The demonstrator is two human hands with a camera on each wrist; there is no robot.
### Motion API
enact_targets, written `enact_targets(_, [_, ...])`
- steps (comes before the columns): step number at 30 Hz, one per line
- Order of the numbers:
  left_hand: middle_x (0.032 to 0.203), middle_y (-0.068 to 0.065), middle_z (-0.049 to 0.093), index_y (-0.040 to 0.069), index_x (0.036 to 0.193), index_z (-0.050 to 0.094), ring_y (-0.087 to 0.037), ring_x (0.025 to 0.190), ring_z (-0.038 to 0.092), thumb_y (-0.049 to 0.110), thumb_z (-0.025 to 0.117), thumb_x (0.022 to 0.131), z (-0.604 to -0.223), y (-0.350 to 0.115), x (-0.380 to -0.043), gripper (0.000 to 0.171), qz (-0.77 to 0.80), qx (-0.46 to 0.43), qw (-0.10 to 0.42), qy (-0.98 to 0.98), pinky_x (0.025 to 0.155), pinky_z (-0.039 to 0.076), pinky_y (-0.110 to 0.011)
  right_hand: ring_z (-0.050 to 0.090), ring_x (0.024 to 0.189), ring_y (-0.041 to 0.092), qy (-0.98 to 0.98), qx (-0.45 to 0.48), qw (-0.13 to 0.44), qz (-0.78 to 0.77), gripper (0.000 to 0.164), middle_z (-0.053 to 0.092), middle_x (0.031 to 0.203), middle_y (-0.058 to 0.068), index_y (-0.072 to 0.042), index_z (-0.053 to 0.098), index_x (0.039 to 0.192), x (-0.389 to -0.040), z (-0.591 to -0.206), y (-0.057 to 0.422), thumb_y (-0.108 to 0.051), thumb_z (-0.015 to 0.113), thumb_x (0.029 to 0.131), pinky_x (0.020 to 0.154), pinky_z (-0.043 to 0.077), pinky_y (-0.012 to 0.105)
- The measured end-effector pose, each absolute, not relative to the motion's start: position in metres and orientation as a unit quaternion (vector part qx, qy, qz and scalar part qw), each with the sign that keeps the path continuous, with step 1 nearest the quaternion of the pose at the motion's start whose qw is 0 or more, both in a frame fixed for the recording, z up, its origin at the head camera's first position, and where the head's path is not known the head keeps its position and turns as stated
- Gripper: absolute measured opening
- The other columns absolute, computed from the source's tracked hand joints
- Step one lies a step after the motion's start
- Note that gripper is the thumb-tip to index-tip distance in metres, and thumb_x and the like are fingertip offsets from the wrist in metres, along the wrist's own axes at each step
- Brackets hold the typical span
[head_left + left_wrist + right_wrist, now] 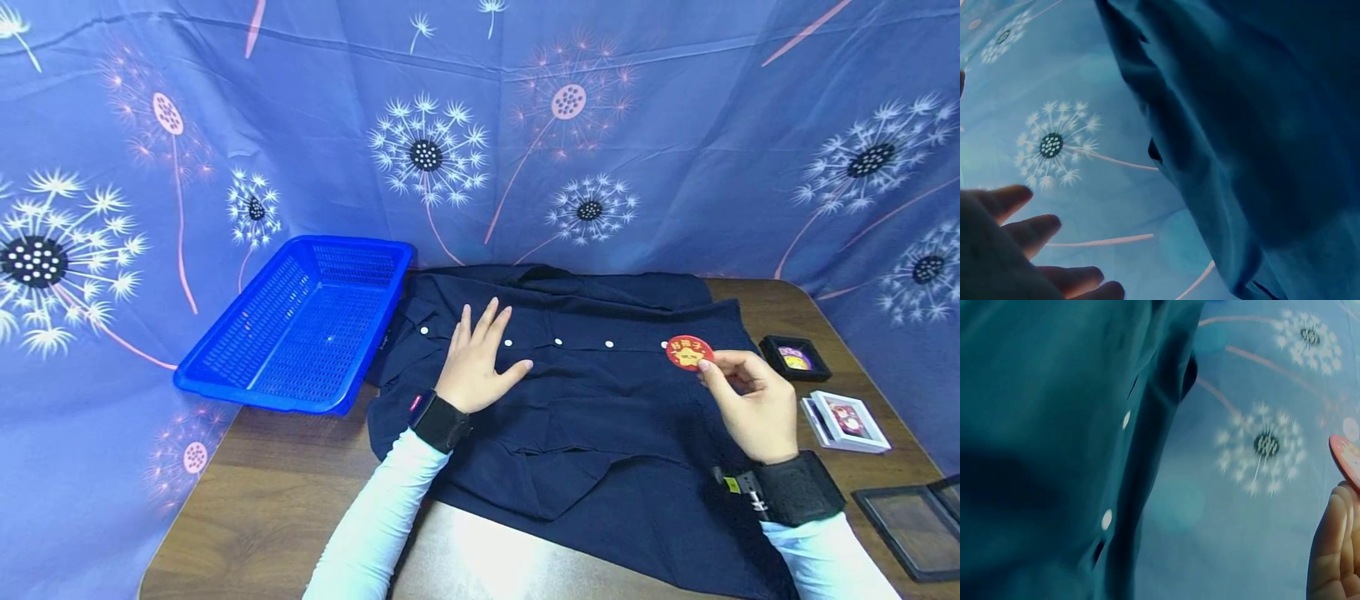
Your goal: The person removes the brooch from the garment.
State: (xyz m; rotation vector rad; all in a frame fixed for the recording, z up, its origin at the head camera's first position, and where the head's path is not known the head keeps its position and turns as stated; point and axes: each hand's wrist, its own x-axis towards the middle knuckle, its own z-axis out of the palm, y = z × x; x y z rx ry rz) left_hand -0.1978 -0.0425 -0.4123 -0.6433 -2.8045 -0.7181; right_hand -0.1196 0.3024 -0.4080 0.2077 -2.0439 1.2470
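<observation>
A dark navy shirt (570, 417) with a row of white buttons lies spread over the table. My right hand (753, 404) pinches a round red badge (687, 353) between thumb and fingers, above the shirt's right part. The badge carries a yellow star figure and yellow lettering. In the right wrist view only the edge of the badge (1346, 461) and some fingers (1329, 550) show at the right. My left hand (480, 358) has its fingers spread over the shirt near the buttons at the left and holds nothing. Its fingers (1035, 231) appear at the lower left of the left wrist view.
A blue plastic basket (369, 367) stands at the back left. Along the right side are a black box (817, 367) with a colourful badge inside, a white box (873, 437) with a picture, and a dark clear-windowed case (911, 533). A dandelion-print cloth (480, 100) hangs behind.
</observation>
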Motion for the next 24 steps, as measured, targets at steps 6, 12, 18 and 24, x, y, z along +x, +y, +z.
enact_targets(6, [0.167,-0.004,0.005,0.026,0.158,0.017,-0.041,0.151,-0.008,0.072,0.051,0.085,-0.421,-0.044,-0.197,0.092,-0.178,-0.208,0.024,-0.961,0.12,0.006,-0.062,0.061,0.062,-0.015,-0.803,0.006,0.353,0.48,0.011,0.065,0.072,-0.027,0.004,0.066,0.09,-0.096,-0.412,0.332,0.013,0.065,0.083,0.058,0.045,0.003])
enact_targets(12, [0.166,-0.008,0.01,0.027,0.157,0.02,-0.044,0.151,0.003,0.076,0.052,0.082,-0.428,-0.046,-0.199,0.096,-0.138,-0.202,-0.023,-0.969,0.118,0.011,-0.064,0.054,0.062,-0.021,-0.822,-0.051,0.365,0.434,0.04,0.058,0.074,-0.038,-0.029,0.063,0.091,-0.077,-0.417,0.359,0.01,0.066,0.083,0.059,0.04,-0.001])
enact_targets(18, [0.166,-0.007,0.01,0.028,0.158,0.017,-0.044,0.151,0.006,0.079,0.051,0.08,-0.434,-0.046,-0.2,0.099,-0.116,-0.206,-0.08,-0.968,0.116,0.011,-0.068,0.05,0.061,-0.021,-0.825,-0.121,0.36,0.419,0.043,0.054,0.072,-0.04,-0.039,0.062,0.091,-0.062,-0.422,0.378,0.003,0.067,0.086,0.058,0.036,-0.001])
enact_targets(24, [0.167,-0.006,0.009,0.029,0.158,0.017,-0.042,0.152,0.007,0.079,0.053,0.078,-0.434,-0.045,-0.199,0.1,-0.1,-0.21,-0.131,-0.964,0.114,0.011,-0.07,0.046,0.056,-0.023,-0.822,-0.162,0.353,0.416,0.049,0.05,0.066,-0.042,-0.046,0.054,0.085,-0.049,-0.431,0.396,0.002,0.063,0.087,0.053,0.034,-0.001])
